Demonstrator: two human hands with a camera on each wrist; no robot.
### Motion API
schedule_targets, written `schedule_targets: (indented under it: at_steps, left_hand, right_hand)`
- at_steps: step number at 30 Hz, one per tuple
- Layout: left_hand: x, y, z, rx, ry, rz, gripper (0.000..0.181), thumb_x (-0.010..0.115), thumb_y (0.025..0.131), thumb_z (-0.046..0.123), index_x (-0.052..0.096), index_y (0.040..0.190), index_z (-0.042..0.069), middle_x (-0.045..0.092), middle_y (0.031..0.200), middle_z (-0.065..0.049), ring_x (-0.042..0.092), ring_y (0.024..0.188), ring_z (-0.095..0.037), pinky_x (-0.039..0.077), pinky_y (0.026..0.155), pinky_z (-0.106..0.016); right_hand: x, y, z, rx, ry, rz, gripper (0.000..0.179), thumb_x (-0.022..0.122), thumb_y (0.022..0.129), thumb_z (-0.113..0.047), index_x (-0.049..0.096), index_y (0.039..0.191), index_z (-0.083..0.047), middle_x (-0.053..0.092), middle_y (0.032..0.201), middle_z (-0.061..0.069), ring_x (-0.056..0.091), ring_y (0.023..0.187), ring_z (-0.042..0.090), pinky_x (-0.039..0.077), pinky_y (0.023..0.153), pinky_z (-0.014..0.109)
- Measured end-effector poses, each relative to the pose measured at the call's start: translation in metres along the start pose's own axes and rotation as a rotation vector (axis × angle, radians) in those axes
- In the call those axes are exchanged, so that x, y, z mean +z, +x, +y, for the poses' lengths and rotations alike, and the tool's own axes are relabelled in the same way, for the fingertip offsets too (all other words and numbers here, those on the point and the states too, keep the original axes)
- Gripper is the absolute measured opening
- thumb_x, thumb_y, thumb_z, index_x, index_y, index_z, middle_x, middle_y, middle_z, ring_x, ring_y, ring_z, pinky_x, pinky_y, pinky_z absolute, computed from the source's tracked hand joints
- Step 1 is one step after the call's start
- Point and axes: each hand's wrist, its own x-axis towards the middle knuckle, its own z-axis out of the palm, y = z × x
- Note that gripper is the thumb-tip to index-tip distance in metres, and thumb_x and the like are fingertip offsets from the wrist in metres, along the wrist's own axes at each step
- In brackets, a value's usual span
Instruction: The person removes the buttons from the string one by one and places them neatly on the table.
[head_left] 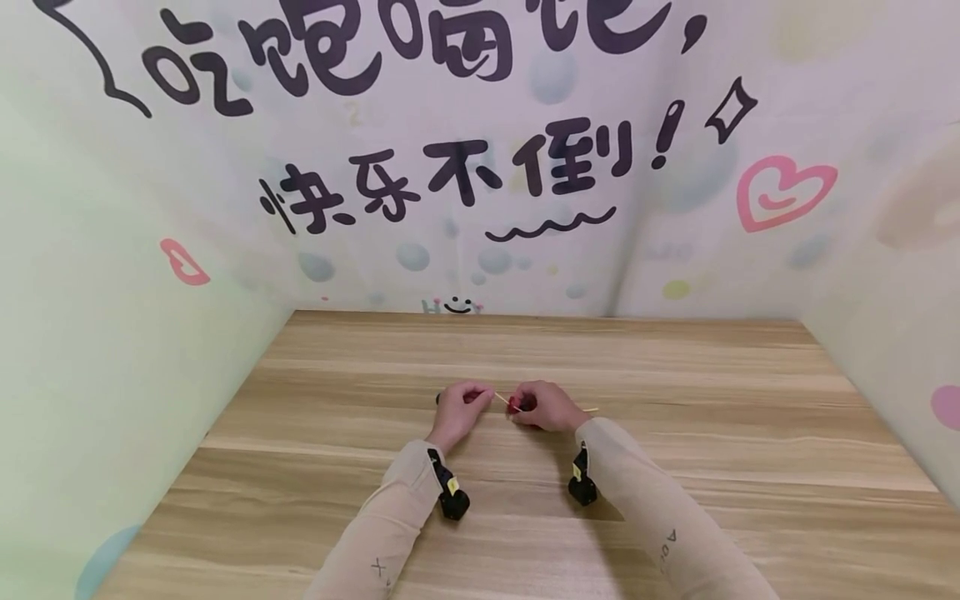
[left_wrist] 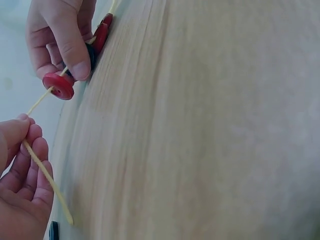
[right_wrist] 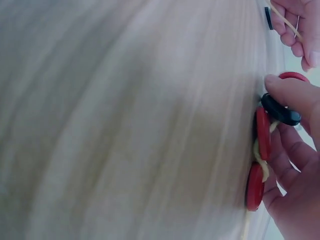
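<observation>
Mid-desk, her left hand (left_wrist: 20,185) pinches the cord (left_wrist: 47,175) while the right hand (left_wrist: 60,35) grips threaded buttons (right_wrist: 262,132), one black button (left_wrist: 53,231) seemingly left.

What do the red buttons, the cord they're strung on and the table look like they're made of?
Red buttons: probably plastic, smooth with a slight sheen and a moulded rim.
Cord: pale yellow and thin, holding fairly straight, perhaps waxed string or plastic lace; hard to tell.
Table: light wood-grain surface, matte, possibly laminate.

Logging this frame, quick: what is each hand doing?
Left hand: pinches the cord.
Right hand: holds the threaded buttons.
</observation>
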Motion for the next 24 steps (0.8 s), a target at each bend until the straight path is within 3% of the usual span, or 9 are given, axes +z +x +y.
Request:
schedule_targets:
  at_steps: [7, 12, 24]
  left_hand:
    - [-0.0003, 0.0007, -0.0029, -0.008, -0.007, 0.019, 0.012, 0.063, 0.082, 0.014, 0.068, 0.084, 0.004, 0.064, 0.077, -0.004, 0.053, 0.069, -0.010, 0.044, 0.065, -0.025]
    - [-0.0011, -0.0006, -0.0054, 0.002, 0.017, -0.004, 0.012, 0.062, 0.082, 0.014, 0.068, 0.084, 0.003, 0.064, 0.078, -0.005, 0.053, 0.070, -0.011, 0.044, 0.065, -0.024]
    - [-0.0001, -0.0043, -0.0058, 0.019, 0.002, -0.045, 0.014, 0.061, 0.083, 0.014, 0.067, 0.085, 0.000, 0.063, 0.078, -0.006, 0.053, 0.070, -0.011, 0.044, 0.065, -0.024]
  right_hand:
    - [0.0014, 0.0001, 0.0036, -0.048, -0.010, 0.007, 0.006, 0.063, 0.080, -0.010, 0.058, 0.078, -0.010, 0.053, 0.073, -0.004, 0.045, 0.068, 0.010, 0.038, 0.062, 0.024]
    - [0.0017, 0.0001, 0.0057, -0.043, -0.003, 0.028, 0.011, 0.063, 0.081, -0.016, 0.057, 0.073, -0.011, 0.051, 0.069, -0.005, 0.044, 0.065, 0.009, 0.037, 0.059, 0.023]
    - [0.0033, -0.0002, 0.0063, -0.094, 0.055, 0.141, 0.004, 0.066, 0.077, -0.003, 0.062, 0.075, -0.005, 0.058, 0.078, 0.001, 0.052, 0.073, 0.011, 0.045, 0.067, 0.025]
